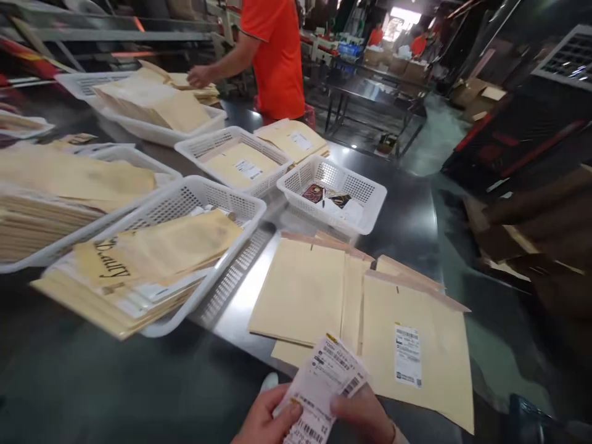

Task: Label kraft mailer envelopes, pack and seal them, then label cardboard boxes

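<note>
Near the bottom centre, my left hand (266,419) holds printed shipping labels (326,376), its thumb pressed on top of them. My right hand (363,414) is at the labels' right edge with its fingers closed on them, slightly blurred. Behind the labels, blank padded envelopes (300,290) lie stacked at the metal table's edge. To their right is an envelope (435,351) with a white label (407,356) stuck on it. A further blank envelope shows partly between the two stacks.
White baskets of envelopes (217,271) stand at the left, others behind them. A small basket (370,213) holds dark and white items. Across the metal table (407,216), a person in an orange shirt (280,61) reaches into a far basket. Cardboard boxes (531,246) stand at right.
</note>
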Demonstrator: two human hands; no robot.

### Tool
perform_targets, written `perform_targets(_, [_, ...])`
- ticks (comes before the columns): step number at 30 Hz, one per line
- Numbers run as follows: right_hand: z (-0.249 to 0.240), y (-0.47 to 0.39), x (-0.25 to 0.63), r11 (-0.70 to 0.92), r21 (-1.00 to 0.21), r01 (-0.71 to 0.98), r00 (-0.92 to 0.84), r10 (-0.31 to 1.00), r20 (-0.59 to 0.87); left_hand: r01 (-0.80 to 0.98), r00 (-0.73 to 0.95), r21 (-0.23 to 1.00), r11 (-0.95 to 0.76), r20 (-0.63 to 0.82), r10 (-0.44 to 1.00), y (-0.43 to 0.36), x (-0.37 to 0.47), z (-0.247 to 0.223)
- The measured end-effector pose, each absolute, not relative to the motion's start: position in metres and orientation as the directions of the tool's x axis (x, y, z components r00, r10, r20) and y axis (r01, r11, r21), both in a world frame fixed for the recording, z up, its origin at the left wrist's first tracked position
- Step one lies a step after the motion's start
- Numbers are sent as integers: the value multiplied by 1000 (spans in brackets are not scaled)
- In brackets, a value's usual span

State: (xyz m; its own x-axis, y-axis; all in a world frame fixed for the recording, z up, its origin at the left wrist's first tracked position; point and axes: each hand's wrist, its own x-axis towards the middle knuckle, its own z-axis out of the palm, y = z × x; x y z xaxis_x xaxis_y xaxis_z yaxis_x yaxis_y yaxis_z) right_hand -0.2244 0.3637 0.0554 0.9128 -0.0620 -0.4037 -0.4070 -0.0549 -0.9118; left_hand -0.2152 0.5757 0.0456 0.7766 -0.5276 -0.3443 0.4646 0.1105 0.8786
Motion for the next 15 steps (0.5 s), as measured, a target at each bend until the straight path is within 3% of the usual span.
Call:
perform_targets(3, [51,406,-227,8,-874,-487,872,-47,-486,354,823,931,85,-267,-502,579,-195,53])
perform_targets(5, [56,411,-219,-60,-867,-494,866,46,-497,414,840,905,98,-339,-423,579,-185,56])
perform_targets(10, [81,402,-188,-116,-887,-446,889,53,-454,517,845,845,132,-480,-235,566,-181,43])
perform_targets(15, [93,409,-166,-350,-891,-290,949,11,-314,498,865,841,213,-500,-51,559,-174,25])
